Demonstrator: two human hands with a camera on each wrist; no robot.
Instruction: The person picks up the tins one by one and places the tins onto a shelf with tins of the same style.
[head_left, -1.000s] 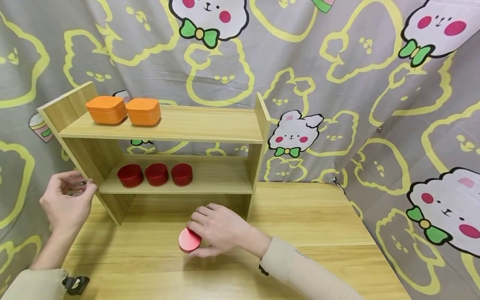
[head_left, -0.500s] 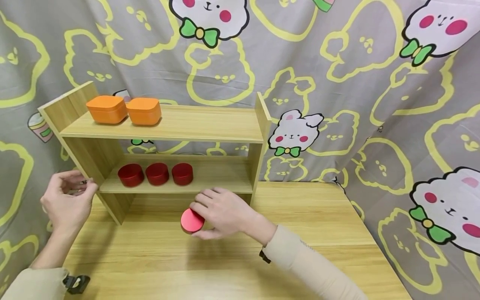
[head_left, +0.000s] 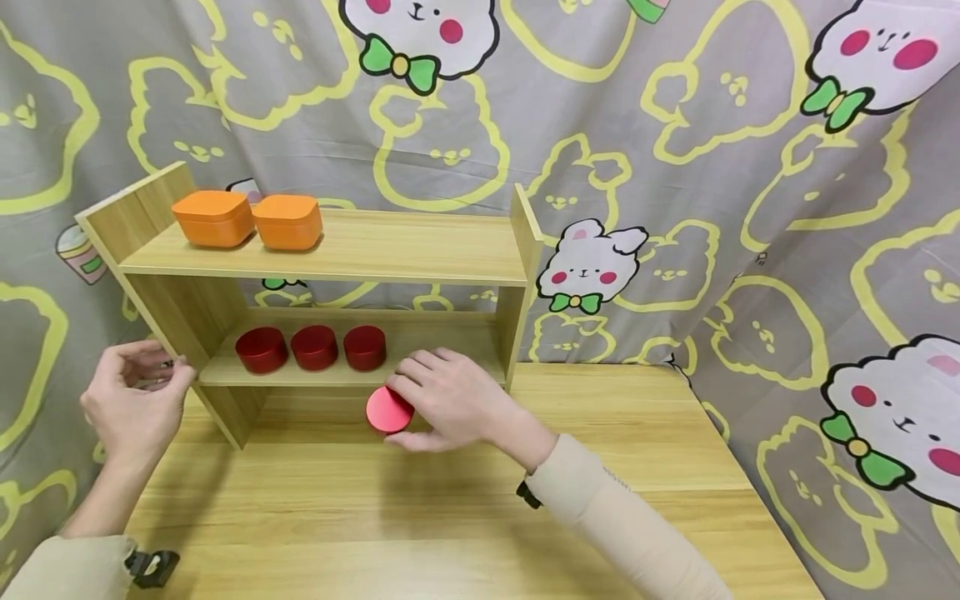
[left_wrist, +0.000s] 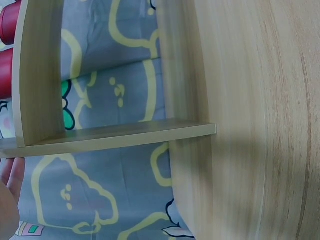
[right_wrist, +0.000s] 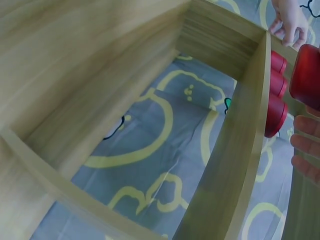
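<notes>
My right hand (head_left: 453, 404) grips a red round tin (head_left: 388, 410), thumb at the near side and fingers at the far side. It hangs just in front of and below the middle shelf's front edge; the right wrist view also shows the tin (right_wrist: 306, 75). On that shelf several matching red tins (head_left: 315, 347) stand in a row at the left. My left hand (head_left: 138, 400) is at the outer left side of the wooden shelf unit (head_left: 375, 242), fingers loosely bent. In the left wrist view its fingers (left_wrist: 16, 175) touch the side panel.
Two orange rounded boxes (head_left: 288, 222) sit at the left of the top shelf. The unit stands on a wooden table (head_left: 615, 500). A patterned grey curtain (head_left: 697, 192) hangs behind and at both sides.
My right hand has carried the red tin upward and away from me, from over the table to near the middle shelf's edge. My left hand has stayed at the unit's side.
</notes>
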